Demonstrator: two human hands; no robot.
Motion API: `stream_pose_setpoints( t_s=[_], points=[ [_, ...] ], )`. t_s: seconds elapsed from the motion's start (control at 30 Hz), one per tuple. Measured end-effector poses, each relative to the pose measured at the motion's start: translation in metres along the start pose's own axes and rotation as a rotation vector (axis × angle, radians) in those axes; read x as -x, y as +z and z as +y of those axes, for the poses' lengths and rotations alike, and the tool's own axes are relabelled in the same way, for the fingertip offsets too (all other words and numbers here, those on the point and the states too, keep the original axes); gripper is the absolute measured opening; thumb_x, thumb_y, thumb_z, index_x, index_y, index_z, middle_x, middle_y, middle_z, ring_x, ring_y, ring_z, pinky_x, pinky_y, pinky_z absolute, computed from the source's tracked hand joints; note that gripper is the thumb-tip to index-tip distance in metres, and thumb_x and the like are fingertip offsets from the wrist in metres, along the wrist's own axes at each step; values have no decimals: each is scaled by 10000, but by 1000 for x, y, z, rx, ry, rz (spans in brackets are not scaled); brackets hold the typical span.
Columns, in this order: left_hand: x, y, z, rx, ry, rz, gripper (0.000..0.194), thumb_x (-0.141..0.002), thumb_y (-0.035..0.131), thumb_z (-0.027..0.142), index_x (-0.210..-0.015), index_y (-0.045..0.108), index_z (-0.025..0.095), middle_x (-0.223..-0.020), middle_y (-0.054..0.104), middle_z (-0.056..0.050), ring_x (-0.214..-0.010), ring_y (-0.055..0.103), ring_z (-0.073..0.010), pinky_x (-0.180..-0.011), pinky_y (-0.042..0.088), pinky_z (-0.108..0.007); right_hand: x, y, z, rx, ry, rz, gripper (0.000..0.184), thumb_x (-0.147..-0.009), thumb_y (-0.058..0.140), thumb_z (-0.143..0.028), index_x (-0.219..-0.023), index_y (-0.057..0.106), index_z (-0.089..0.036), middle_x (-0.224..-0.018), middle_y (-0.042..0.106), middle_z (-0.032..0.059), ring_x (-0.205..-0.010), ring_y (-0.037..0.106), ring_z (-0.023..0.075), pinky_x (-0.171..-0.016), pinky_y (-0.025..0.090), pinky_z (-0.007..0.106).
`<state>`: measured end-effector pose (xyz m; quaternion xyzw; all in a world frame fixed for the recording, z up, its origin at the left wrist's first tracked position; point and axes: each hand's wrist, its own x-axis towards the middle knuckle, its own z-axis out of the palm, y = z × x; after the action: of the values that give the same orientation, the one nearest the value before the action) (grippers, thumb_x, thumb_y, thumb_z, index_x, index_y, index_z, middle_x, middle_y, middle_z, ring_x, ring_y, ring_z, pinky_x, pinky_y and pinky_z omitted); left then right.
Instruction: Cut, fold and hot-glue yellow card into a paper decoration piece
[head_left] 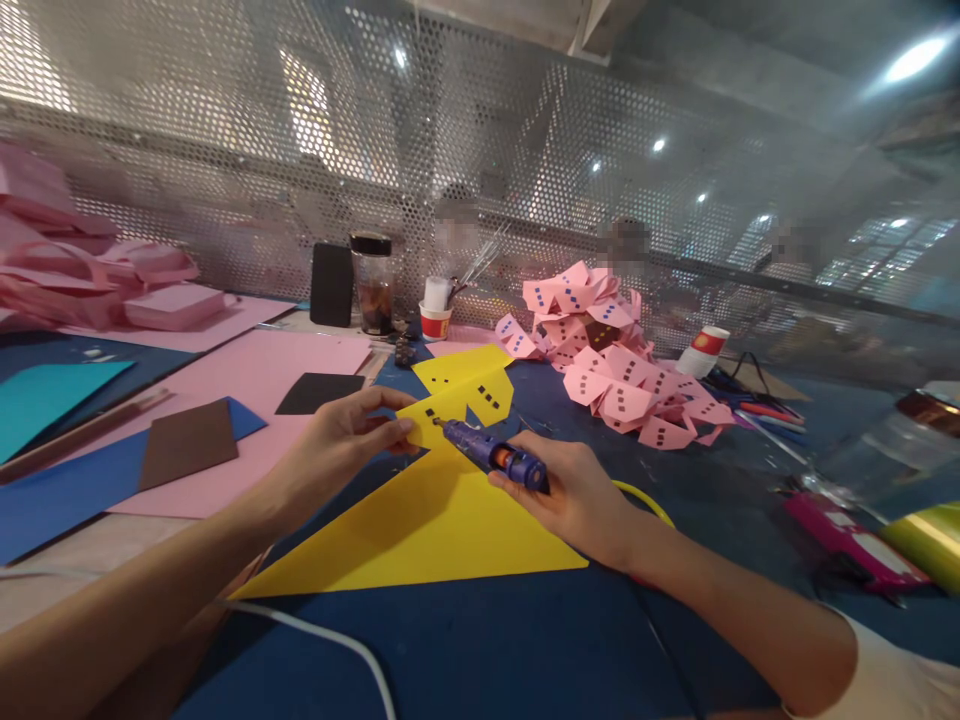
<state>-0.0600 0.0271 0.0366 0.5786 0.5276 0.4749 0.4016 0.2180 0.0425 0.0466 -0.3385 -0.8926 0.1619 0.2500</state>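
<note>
Wrapped around a purple glue gun [472, 445] is my right hand [577, 490]; the gun's nozzle points left at a yellow piece of craft foam or card. My left hand [360, 430] pinches the left end of this yellow piece [491, 398], which carries small dark squares. I cannot tell whether the nozzle touches it. A large yellow triangular sheet [420, 530] lies beneath both hands on the dark blue table surface [465, 650]. Another yellow part [457, 368] with small dark dots sits just behind the held piece.
Folded pink pieces with dark squares [622, 380] are heaped at the back right. Pink sheets [300, 350], a brown card [189, 445] and blue sheets lie left. A jar [375, 290], paper cups [435, 320] and a magenta tool [855, 540] stand or lie around. A white cable [330, 635] crosses the front.
</note>
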Motion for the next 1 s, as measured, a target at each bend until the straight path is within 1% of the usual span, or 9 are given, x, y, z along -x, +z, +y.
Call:
stream_pose_setpoints(
  t_s=[0.07,0.17,0.37,0.5,0.73,0.87,1.0],
  points=[
    [0,0,1,4,2,0,430,-800,758,498,-1075,699,173,-876,776,-76,-845,746,-284,-864,604,-449,0,1,0,10,-12,7,87,-939,658,-259,-948,576,-229,-819,674,-6,-633,580,139,-591,342,243],
    [1,-1,0,6,2,-9,421,-806,754,501,-1085,697,191,-883,776,-64,-858,747,-282,-868,605,-444,-1,2,0,23,-26,21,94,-931,669,-254,-943,582,-221,-790,663,-13,-600,558,130,-577,326,241],
    [1,-2,-2,11,-11,-20,399,-817,754,490,-1085,691,201,-910,782,-63,-862,750,-264,-860,593,-409,1,3,3,37,-27,18,105,-928,670,-239,-940,567,-222,-789,648,-23,-608,549,121,-582,318,236],
    [1,-2,-1,7,-18,-12,401,-818,751,486,-1092,688,200,-886,780,-55,-851,749,-250,-845,587,-380,1,3,4,34,-22,14,104,-927,667,-230,-950,565,-226,-796,644,-25,-620,550,122,-589,321,235],
    [0,-3,-3,19,4,-7,407,-823,758,500,-1087,689,198,-881,778,-59,-847,750,-259,-865,587,-419,2,0,0,-16,-12,36,106,-926,659,-218,-913,554,-225,-789,634,-27,-620,540,119,-590,332,229],
    [0,-3,-4,24,-7,-4,412,-818,768,501,-1091,686,204,-895,780,-59,-855,751,-257,-867,590,-413,2,0,1,-8,-10,56,116,-930,661,-240,-891,552,-227,-770,641,-32,-587,524,115,-576,319,233],
    [0,-2,-2,31,-6,-13,419,-814,769,497,-1091,681,195,-900,775,-55,-857,747,-257,-867,590,-415,2,1,1,-6,-6,42,111,-931,661,-252,-906,556,-230,-780,648,-32,-600,536,118,-577,322,234]
  ],
)
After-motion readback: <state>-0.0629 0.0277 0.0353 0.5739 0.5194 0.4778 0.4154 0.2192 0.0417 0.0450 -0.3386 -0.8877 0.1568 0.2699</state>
